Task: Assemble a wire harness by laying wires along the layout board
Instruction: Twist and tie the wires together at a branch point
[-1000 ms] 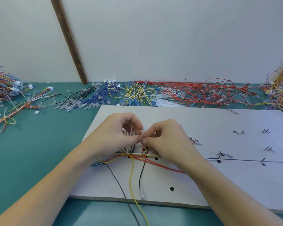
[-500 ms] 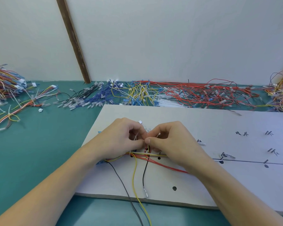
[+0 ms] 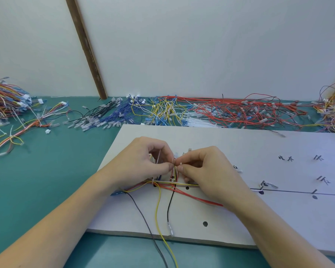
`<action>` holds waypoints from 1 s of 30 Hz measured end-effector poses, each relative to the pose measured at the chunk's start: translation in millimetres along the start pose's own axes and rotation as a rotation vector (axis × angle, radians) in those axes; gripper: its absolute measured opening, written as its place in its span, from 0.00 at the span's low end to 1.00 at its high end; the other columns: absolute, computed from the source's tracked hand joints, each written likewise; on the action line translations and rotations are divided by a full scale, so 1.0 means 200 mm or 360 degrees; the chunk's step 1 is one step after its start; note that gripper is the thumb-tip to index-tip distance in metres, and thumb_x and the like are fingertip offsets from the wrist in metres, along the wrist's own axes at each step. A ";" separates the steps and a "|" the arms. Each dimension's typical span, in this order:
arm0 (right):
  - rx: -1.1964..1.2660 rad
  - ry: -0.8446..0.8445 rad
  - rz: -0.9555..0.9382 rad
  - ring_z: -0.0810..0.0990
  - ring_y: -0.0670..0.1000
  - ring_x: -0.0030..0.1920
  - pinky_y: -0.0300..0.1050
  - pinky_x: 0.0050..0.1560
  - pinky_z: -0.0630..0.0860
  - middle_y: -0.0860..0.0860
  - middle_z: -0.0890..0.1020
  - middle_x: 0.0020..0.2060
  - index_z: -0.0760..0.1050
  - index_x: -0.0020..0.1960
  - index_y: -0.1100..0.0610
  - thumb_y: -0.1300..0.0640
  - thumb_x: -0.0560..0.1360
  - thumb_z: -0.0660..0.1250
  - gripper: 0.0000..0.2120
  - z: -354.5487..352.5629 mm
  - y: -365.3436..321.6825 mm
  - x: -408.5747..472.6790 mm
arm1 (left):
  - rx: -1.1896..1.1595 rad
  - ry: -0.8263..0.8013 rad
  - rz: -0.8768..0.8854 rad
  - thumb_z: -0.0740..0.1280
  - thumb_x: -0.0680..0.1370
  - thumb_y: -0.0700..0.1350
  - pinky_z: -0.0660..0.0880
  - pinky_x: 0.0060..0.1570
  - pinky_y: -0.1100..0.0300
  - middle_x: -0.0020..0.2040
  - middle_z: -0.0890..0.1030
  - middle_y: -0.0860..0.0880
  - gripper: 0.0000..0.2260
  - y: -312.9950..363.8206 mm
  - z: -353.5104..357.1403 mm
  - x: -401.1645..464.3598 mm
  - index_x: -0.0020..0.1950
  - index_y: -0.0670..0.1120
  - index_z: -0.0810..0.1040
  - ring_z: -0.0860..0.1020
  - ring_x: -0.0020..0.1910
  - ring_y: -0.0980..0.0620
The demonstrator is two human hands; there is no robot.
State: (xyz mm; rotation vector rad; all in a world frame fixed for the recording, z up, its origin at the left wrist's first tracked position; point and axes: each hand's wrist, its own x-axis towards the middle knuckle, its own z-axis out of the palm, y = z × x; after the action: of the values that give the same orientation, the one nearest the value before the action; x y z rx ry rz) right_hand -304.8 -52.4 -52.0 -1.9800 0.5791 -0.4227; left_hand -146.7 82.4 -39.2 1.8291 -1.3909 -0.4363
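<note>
- Both hands met at the middle of the frame over the layout board (image 3: 240, 144), the left hand (image 3: 143, 161) and the right hand (image 3: 203, 167) fingertip to fingertip.
- The fingers of each hand were curled and pinched a thin white tie (image 3: 179, 163) standing over the wire bundle (image 3: 174, 183); whether the tie was already looped closed could not be told.
- Against the frames from a second before, the hands had barely shifted on the board; the small white piece between the fingertips sat a little lower and nearer the bundle, which suggested the tie was being drawn down.
- The bundle lay along the board's marked line, running under the right hand, with a black wire (image 3: 168, 209), a yellow wire (image 3: 157, 213) and a grey wire (image 3: 141, 209) trailing off the board's lower edge.
- Judged from this, the left end was being bound, while the pegs toward the right of the frame (image 3: 315, 191) carried no wire yet.
- Loose stock wires (image 3: 220, 111) lay in heaps along the back of the green desk (image 3: 46, 180).
</note>
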 end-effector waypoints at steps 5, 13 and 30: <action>0.0061 -0.0076 -0.0039 0.79 0.46 0.30 0.44 0.37 0.77 0.54 0.84 0.30 0.86 0.45 0.52 0.62 0.76 0.73 0.06 -0.01 0.02 0.00 | 0.0055 0.0039 0.0063 0.77 0.74 0.39 0.65 0.30 0.76 0.32 0.79 0.61 0.08 0.01 0.00 -0.01 0.43 0.52 0.86 0.73 0.27 0.64; 0.0051 0.0003 -0.0080 0.80 0.45 0.30 0.40 0.33 0.76 0.49 0.85 0.31 0.85 0.43 0.52 0.61 0.73 0.76 0.05 0.00 0.02 0.00 | 0.0140 -0.0018 0.0105 0.77 0.74 0.38 0.64 0.28 0.77 0.31 0.80 0.61 0.07 0.02 0.01 -0.01 0.43 0.50 0.86 0.73 0.25 0.66; 0.0183 0.0086 -0.0132 0.81 0.48 0.30 0.47 0.37 0.81 0.49 0.86 0.33 0.81 0.44 0.51 0.60 0.73 0.77 0.07 0.01 0.04 -0.02 | -0.0144 -0.0024 -0.0052 0.79 0.74 0.43 0.67 0.29 0.75 0.37 0.87 0.51 0.06 -0.03 0.01 0.00 0.45 0.54 0.86 0.72 0.23 0.61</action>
State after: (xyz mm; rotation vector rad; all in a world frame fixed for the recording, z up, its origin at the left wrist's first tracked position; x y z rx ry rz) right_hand -308.5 -52.6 -60.4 -1.8916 0.4965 -0.5505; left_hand -143.7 82.8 -44.4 1.7803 -1.3315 -0.5224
